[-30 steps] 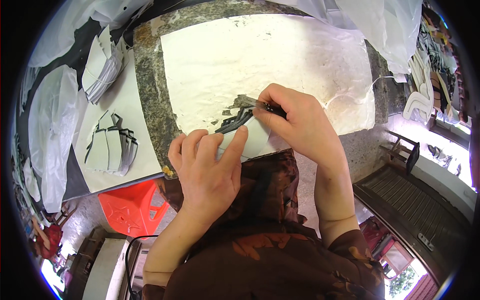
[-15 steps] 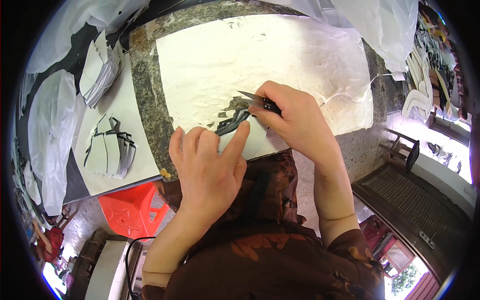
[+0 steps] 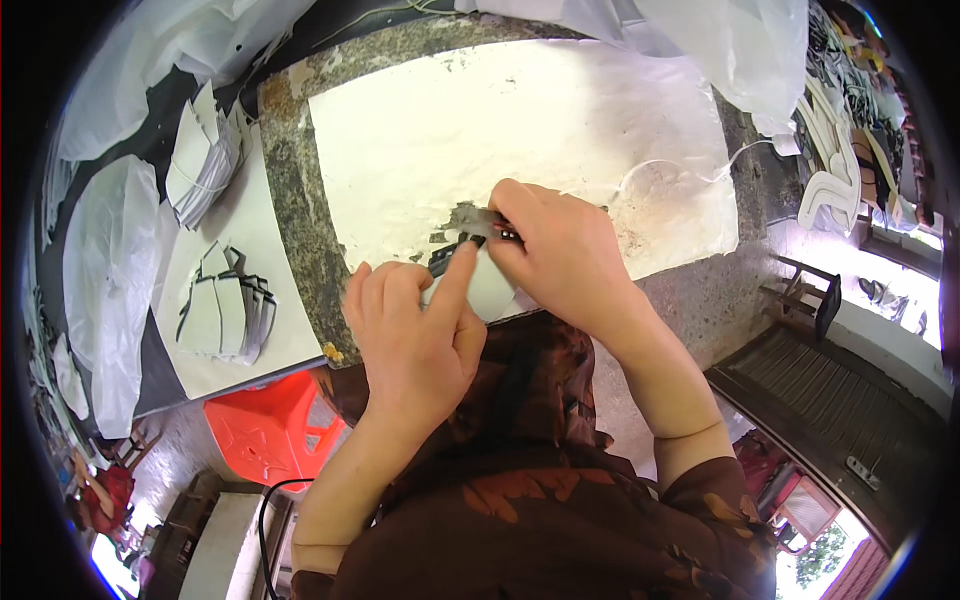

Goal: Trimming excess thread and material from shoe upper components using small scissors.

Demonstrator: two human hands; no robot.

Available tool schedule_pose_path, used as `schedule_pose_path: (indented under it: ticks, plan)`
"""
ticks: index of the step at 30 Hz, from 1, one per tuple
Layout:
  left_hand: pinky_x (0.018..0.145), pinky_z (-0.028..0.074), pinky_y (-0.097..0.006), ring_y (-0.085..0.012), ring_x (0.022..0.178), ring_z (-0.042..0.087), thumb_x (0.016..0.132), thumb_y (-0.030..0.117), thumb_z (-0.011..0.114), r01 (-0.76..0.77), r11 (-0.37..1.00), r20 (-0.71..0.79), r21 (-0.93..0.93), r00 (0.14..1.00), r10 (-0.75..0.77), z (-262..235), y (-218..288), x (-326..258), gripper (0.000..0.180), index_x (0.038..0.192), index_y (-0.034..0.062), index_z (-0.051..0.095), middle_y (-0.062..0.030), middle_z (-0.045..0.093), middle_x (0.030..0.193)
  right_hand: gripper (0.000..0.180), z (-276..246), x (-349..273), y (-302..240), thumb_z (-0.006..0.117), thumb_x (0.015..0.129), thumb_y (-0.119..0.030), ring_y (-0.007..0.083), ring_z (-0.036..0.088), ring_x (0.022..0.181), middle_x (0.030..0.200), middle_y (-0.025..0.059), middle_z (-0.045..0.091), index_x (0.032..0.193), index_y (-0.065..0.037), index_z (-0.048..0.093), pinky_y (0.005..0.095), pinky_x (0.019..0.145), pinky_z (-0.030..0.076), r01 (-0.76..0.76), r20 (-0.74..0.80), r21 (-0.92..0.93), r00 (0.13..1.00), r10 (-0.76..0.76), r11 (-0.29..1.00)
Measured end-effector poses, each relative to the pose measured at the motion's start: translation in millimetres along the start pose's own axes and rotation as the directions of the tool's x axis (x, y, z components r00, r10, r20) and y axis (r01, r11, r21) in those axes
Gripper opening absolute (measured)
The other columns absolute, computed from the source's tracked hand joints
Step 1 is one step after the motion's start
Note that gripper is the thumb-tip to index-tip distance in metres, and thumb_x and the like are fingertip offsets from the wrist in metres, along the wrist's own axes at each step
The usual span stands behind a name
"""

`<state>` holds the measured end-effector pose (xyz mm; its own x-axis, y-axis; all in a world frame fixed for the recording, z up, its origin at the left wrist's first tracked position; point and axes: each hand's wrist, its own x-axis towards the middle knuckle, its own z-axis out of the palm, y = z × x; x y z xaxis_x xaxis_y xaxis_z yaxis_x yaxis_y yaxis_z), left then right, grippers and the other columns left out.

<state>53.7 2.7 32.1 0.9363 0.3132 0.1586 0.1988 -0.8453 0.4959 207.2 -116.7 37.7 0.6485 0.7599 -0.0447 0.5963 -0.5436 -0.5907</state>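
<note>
My right hand [image 3: 562, 250] is closed around a small knife [image 3: 486, 217] with a black, riveted handle. Its blade is blurred and lies by the black edging of a pale curved piece [image 3: 490, 288]. With fingers stretched and apart, my left hand [image 3: 415, 325] presses this piece down, its index fingertip on the black edge close to the blade. The piece lies at the near edge of a large white sheet [image 3: 450, 120], where the surface is worn through in dark patches. My left hand and fingers partly cover the piece.
Left of the stone slab [image 3: 295, 200] lie a stack of pale pieces with black edges [image 3: 228, 310] and a tied bundle of pale pieces [image 3: 200, 165]. Clear plastic bags [image 3: 110, 270] are beside them. A red stool [image 3: 265, 425] stands below. White curved parts [image 3: 830, 180] lie at right.
My right hand has moved slightly left with the knife, whose blade now reaches the piece's black edge. My left index fingertip has shifted a little left and up.
</note>
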Motion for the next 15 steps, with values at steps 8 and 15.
schedule_pose_path:
  ticks: [8,15]
  plan:
    - [0.112,0.038,-0.053,-0.0325,0.112,0.057,0.09,0.009,0.07,-0.053,0.997,-0.088,-0.053,0.995,0.049,3.8,-7.5,-11.1,0.039,0.128,0.0035,0.07,-0.0116,0.06,0.117,0.029,-25.0,-11.2,11.2,0.075,0.089,-0.021,0.0299,0.068,0.08,0.093,0.0146,0.072,0.11,-0.001,0.071,0.0361,0.075,0.054,-0.19,0.167,0.469,0.978,0.125,0.863]
    - [0.103,0.041,-0.047,-0.0324,0.111,0.056,0.088,0.009,0.071,-0.031,0.988,-0.05,-0.153,0.998,0.023,-1.7,-8.0,-3.8,0.031,0.119,0.005,0.068,-0.012,0.06,0.116,0.03,-24.3,-18.1,11.7,0.076,0.085,-0.02,0.031,0.066,0.08,0.089,0.0155,0.069,0.108,-0.002,0.071,0.037,0.075,0.053,-0.143,0.131,0.408,0.987,0.097,0.902]
